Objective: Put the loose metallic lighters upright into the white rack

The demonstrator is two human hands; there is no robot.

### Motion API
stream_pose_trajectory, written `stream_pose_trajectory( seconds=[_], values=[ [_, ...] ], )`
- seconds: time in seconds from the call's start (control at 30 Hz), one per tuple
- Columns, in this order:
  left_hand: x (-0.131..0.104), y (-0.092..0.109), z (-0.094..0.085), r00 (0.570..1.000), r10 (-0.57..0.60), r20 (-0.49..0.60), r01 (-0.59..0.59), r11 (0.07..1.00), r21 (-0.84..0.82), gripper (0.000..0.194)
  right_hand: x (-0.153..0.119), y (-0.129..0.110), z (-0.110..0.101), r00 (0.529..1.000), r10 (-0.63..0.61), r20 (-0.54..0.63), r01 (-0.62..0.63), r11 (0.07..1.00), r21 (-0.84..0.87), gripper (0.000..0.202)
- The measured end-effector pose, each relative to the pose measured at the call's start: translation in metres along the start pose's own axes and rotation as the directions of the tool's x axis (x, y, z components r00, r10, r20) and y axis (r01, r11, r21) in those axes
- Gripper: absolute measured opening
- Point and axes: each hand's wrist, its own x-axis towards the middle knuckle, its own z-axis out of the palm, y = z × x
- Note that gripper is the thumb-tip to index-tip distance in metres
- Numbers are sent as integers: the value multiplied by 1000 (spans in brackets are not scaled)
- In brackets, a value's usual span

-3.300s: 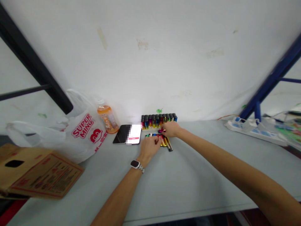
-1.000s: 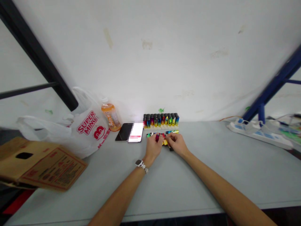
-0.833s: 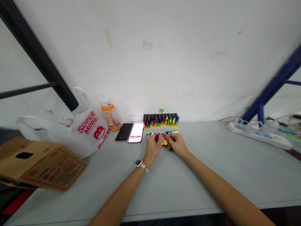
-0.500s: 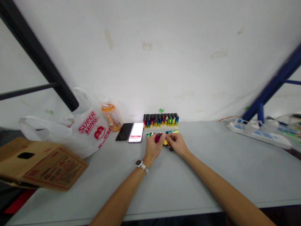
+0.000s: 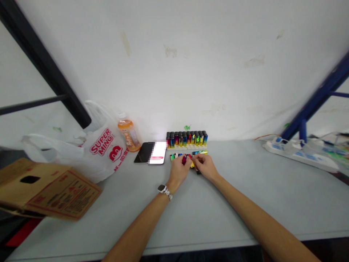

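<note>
My left hand [image 5: 179, 170] is closed around a shiny magenta lighter [image 5: 184, 159] that sticks out between thumb and fingers. Close beside it, my right hand [image 5: 204, 166] is pinched with the fingertips together; what it grips, if anything, is too small to tell. Several loose lighters lie under and around both hands, among them a green one [image 5: 172, 157] at the left and a shiny blue-yellow one [image 5: 200, 153] behind the right hand. Just beyond, a pale tray [image 5: 187, 147] holds rows of upright lighters [image 5: 184, 139] with black tops and metallic colours.
Left of the tray lies a tablet [image 5: 143, 153], with an orange drink bottle [image 5: 129, 134] behind it. A white plastic bag [image 5: 100, 156] and an open cardboard box [image 5: 62, 193] occupy the left side. A power strip [image 5: 300, 155] with cables sits at the right, by the wall.
The magenta lighter has shifted slightly within my left hand, and its visible end looks narrower now. Both hands stay almost in the same place.
</note>
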Motion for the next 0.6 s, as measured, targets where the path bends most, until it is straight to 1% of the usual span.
stream_pose_trajectory(
  seconds=[0.23, 0.37, 0.43, 0.5, 0.53, 0.6],
  values=[
    [0, 1, 1, 1000, -27, 2, 27, 999, -25, 32, 0, 1, -1, 1000, -9, 11, 9, 1000, -21, 28],
    [-2, 2, -2, 1000, -11, 14, 12, 997, -79, 38, -1, -4, 0, 998, -66, -16, 65, 998, -27, 29],
    [-4, 4, -4, 999, -6, 42, 12, 988, -151, 46, -5, -10, -1, 990, -132, -44, 128, 989, -70, 27],
    [-6, 4, -7, 997, -36, 73, 51, 975, -218, 56, -9, -19, -3, 972, -233, -39, 224, 962, -155, 27],
    [-7, 4, -7, 994, -62, 85, 81, 968, -238, 62, -12, -24, -4, 955, -295, -14, 286, 937, -200, 28],
    [-8, 2, -8, 989, -111, 95, 132, 957, -259, 70, -16, -36, -7, 906, -416, 80, 421, 865, -272, 32]
  ],
)
